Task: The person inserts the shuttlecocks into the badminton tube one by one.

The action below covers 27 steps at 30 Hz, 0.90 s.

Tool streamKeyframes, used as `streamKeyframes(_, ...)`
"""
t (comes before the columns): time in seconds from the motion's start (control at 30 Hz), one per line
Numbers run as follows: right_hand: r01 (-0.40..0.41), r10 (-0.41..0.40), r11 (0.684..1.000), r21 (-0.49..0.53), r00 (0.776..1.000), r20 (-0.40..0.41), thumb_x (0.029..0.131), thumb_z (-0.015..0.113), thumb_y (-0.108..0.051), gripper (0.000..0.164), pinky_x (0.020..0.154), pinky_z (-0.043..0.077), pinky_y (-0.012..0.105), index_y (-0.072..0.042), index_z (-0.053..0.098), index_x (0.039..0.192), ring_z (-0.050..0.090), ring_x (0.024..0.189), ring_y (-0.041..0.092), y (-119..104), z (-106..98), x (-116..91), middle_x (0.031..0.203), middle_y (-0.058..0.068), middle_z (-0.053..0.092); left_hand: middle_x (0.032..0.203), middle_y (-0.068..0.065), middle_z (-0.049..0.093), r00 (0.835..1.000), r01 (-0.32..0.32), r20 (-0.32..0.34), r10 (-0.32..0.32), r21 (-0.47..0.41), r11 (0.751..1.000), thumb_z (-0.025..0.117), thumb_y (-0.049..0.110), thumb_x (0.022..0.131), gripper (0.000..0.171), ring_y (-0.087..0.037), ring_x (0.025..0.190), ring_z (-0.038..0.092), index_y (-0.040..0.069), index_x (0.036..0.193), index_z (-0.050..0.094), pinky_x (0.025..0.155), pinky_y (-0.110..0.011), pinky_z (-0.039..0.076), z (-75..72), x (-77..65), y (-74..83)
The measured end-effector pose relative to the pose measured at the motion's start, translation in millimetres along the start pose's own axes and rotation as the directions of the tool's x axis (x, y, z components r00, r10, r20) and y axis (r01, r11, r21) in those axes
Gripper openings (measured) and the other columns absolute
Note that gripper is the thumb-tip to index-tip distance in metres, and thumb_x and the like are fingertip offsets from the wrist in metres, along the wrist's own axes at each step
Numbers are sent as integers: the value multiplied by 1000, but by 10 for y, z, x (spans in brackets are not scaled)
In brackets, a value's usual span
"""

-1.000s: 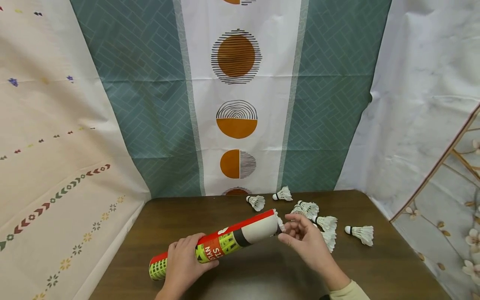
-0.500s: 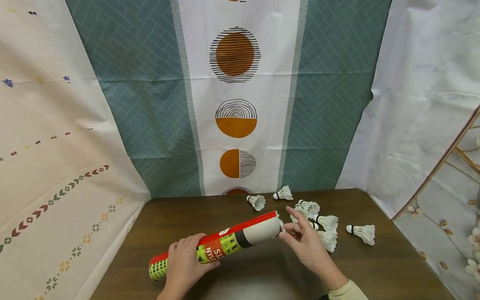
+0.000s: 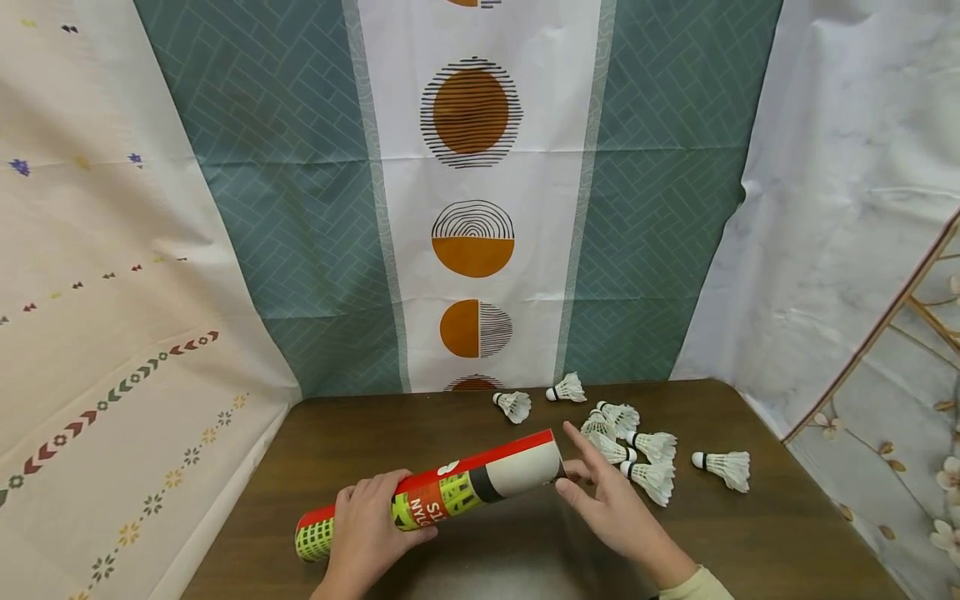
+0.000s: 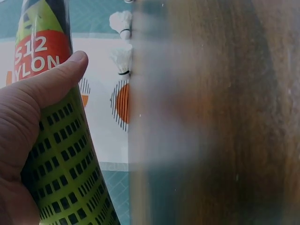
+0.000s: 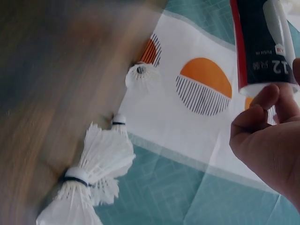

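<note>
Head view: shuttlecocks (image 3: 651, 480) near tube (image 3: 459, 485)

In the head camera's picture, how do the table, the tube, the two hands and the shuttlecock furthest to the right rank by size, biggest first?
1. table, though partly covered
2. tube
3. left hand and right hand: too alike to rank
4. shuttlecock furthest right

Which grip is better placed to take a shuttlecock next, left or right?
Likely the right grip: it is nearer the loose shuttlecocks, while the left grip is wrapped around the tube.
</note>
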State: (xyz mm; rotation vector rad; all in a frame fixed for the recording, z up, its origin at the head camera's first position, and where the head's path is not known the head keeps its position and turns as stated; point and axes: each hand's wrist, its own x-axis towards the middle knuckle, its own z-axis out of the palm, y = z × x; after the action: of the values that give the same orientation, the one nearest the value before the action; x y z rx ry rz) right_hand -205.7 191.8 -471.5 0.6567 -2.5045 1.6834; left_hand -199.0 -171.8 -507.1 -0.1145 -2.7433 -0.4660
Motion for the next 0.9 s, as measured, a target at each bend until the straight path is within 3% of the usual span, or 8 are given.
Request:
streamKeyframes(0.2,76,-86,994,-77,987,-137,105,68,-11,52,78,57,24,-11,52,154,68,95,3,74,-238,-85,118,9,78,110,1,76,1000,13,0,-13,-1,1000,104,57,55,86,-23,99,66,23,125,68,91,-52,45,-44,-11,-49)
streamKeyframes(0.3,57,-93,985,-161,970,-226,103,69,-9,45,69,54,24,-11,59,147,66,86,1,140,-447,-170,110,3,79,110,0,76,1000,24,7,-24,-1,1000,104,57,54,87,-23,99,66,23,126,68,92,-51,45,-63,-14,-74)
streamKeyframes(0.4,-12,-68,966,-257,951,-300,102,71,-8,42,64,50,24,-10,63,144,61,78,-1,231,-674,-260,103,0,78,111,0,76,999,31,12,-30,-7,1000,104,56,55,87,-24,99,66,23,126,67,92,-51,44,-79,-17,-98)
streamKeyframes(0.53,-123,-30,909,-397,933,-358,101,73,-10,38,61,47,24,-7,66,138,56,73,-4,365,-927,-378,96,3,78,111,-1,76,999,36,14,-36,-13,999,104,55,55,87,-25,101,66,22,127,67,92,-51,44,-92,-17,-122)
streamKeyframes(0.73,-231,64,794,-562,952,-301,99,77,-19,38,61,48,26,-6,70,135,60,73,-2,536,-1102,-478,92,0,79,111,0,76,999,44,12,-44,-19,999,104,55,55,87,-25,101,66,22,127,67,92,-50,43,-102,-13,-143)
streamKeyframes(0.8,-240,101,781,-577,960,-262,99,77,-20,39,61,48,26,-5,71,135,61,74,-2,581,-1107,-486,92,-2,79,111,0,76,999,45,12,-45,-20,999,104,54,54,87,-24,101,66,22,127,67,92,-51,43,-104,-17,-146)
streamKeyframes(0.9,-244,141,792,-560,965,-221,99,76,-19,40,61,48,25,-5,70,136,61,74,-1,616,-1086,-489,94,-3,78,111,0,76,999,45,14,-45,-22,999,104,54,54,88,-24,101,66,22,127,67,92,-51,43,-108,-26,-144)
